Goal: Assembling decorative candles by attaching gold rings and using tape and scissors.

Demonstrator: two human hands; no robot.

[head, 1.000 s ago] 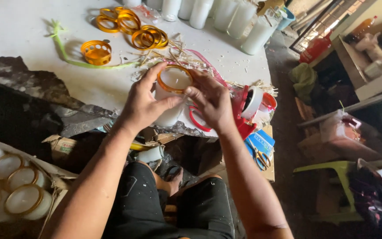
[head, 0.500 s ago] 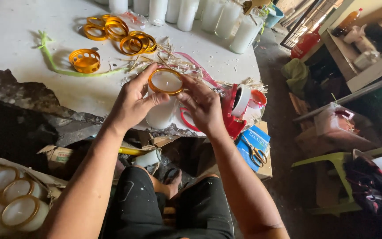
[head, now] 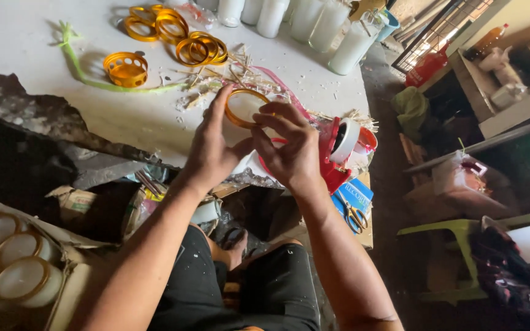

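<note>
Lower left of the frame: a cardboard box (head: 62,294) holding white candles with gold rims (head: 26,279), packed side by side. Upper left: a green strip (head: 87,76) lying curved across the white tabletop (head: 26,37), and just beside it one perforated gold ring (head: 125,67) standing alone. Further right along the top edge: a cluster of gold rings (head: 173,34), overlapping and touching one another, with straw-like scraps (head: 228,76) scattered below them. Centre of the frame: the left hand (head: 213,147) raised over the near edge of the tabletop, fingers spread upward, fingertips pressed against the left side of a gold-rimmed white candle (head: 245,107). Right of that: the right hand (head: 289,150), fingers curled over the candle's right side and rim, so both hands closed together on the one candle, held just above the tabletop. Top centre to right: a row of tall white candles (head: 314,21) standing upright at the far edge. Right of the hands: a red tape dispenser (head: 338,153) with a white roll, touching the tabletop's corner. Below it: scissors with yellow handles (head: 354,217) lying on a blue packet. Far right: a green plastic chair (head: 461,236) on the floor, well apart from the hands.
</note>
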